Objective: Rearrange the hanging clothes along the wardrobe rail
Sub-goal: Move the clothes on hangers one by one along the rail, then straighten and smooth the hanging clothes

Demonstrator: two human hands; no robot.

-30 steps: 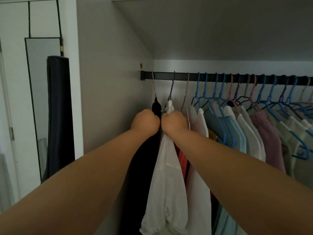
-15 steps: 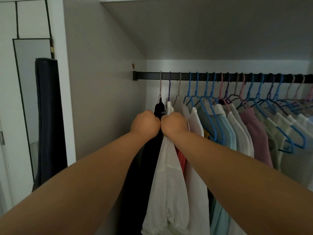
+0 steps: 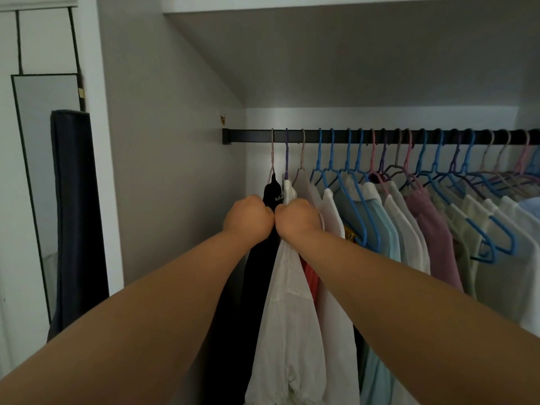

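Observation:
A black rail (image 3: 251, 137) runs across the wardrobe with many hangers on it. At its left end hangs a black garment (image 3: 260, 276), and beside it a white shirt (image 3: 289, 311). My left hand (image 3: 248, 219) is closed on the shoulder of the black garment. My right hand (image 3: 298, 219) is closed on the shoulder of the white shirt. The two fists touch each other. Further right hang pale blue, white, pink (image 3: 435, 229) and cream clothes on blue and pink hangers.
The wardrobe's left side wall (image 3: 175, 171) stands close to the black garment, with a short bare stretch of rail between. Outside the wardrobe a mirror (image 3: 38, 141) hangs on a door, with a dark cloth (image 3: 76, 214) in front of it. A sloped ceiling lies above the rail.
Both hands stay closed on the same two garments. The leftmost hangers have slid a little to the right along the rail, closing up against the others.

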